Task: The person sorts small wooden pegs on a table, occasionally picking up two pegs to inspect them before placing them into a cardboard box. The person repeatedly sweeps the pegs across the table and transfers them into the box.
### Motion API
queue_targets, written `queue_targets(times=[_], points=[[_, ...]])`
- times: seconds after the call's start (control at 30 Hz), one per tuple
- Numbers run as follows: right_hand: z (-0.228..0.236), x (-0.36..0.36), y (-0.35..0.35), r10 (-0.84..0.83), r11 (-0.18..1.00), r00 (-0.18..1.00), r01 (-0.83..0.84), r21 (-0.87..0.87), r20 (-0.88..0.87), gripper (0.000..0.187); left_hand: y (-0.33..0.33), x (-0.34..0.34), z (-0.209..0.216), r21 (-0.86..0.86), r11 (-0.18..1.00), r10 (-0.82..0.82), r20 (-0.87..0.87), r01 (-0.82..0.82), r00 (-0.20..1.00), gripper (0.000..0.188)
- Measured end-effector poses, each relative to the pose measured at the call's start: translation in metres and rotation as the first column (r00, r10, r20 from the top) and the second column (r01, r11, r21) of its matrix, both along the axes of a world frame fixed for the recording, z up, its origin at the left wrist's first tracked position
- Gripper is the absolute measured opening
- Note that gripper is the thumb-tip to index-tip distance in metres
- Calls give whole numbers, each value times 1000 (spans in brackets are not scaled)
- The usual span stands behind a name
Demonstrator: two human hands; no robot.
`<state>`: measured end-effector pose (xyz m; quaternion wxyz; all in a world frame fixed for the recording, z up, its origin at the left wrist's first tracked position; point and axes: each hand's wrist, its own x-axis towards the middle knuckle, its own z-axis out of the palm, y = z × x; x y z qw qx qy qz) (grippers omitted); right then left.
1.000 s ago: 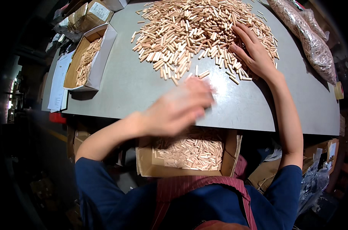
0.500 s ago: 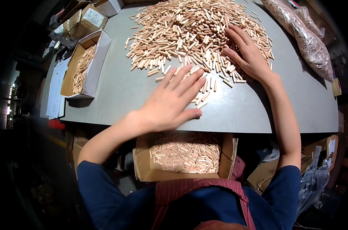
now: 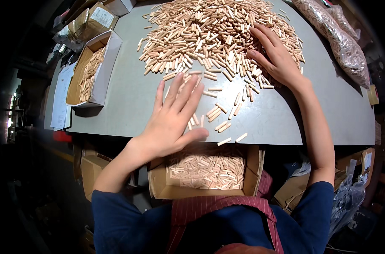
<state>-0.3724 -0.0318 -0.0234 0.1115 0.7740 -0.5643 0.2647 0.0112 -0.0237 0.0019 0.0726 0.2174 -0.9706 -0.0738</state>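
Observation:
A big heap of short pale wooden dowels covers the far middle of the grey table. My left hand lies flat with spread fingers over a few dowels near the table's front edge, its fingertips by the heap's near fringe. At the heap's right side rests my right hand, fingers apart and curved against the dowels. Several loose dowels are scattered between the hands and the edge. Below that edge, at my lap, an open cardboard box holds a layer of dowels.
To the left stands a narrow white box partly filled with dowels, beside paper sheets. A taped carton sits behind it. Along the right edge lie a long clear bag of dowels and a tape roll.
My left hand has slid left and toward the table's front edge. Loose dowels have spread nearer that edge. My right hand has hardly moved.

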Motion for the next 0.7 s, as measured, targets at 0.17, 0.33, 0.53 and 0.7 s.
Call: queue_targets(times=[0.17,0.33,0.53,0.7], points=[[0,1,0,-3,1000,1000,3,2,7,68,7,-10,3,16,999,-47,16,46,999,100],[2,1,0,16,1000,1000,-16,-3,11,69,3,-11,-3,51,994,-94,-33,96,995,101],[-1,0,0,7,1000,1000,-7,-14,-8,70,10,-18,2,-75,993,-86,46,89,995,88],[-2,-1,0,12,1000,1000,-12,-25,-23,70,15,-19,3,-56,988,-145,22,146,989,74]])
